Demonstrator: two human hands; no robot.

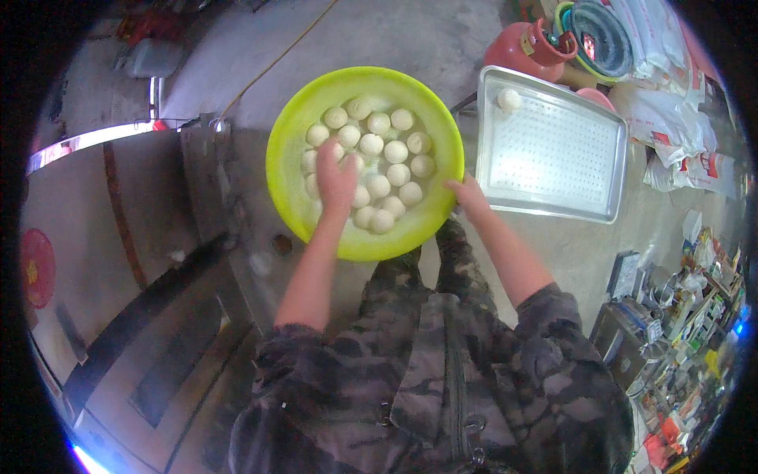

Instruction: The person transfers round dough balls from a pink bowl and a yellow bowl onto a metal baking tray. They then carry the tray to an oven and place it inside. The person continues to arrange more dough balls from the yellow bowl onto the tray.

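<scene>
Many round white balls, apparently dough, (395, 151) lie in a wide yellow-green plastic basin (364, 252) whose inside looks dusted with white powder. Inside the basin, my left hand (336, 178) reaches down among the balls at its left side, fingers touching some of them; whether it grips one cannot be told. My right hand (466, 191) holds the basin's rim at the lower right. To the right is a metal tray with a perforated base (556, 148), and a single white ball (508, 100) sits in its upper left corner.
A red gas cylinder (524, 52) stands behind the tray. Stacked basins (599, 41) and white plastic sacks (669, 127) are at the upper right. Cluttered goods (681, 314) fill the lower right. A wooden-looking door or panel (172, 355) is at the left.
</scene>
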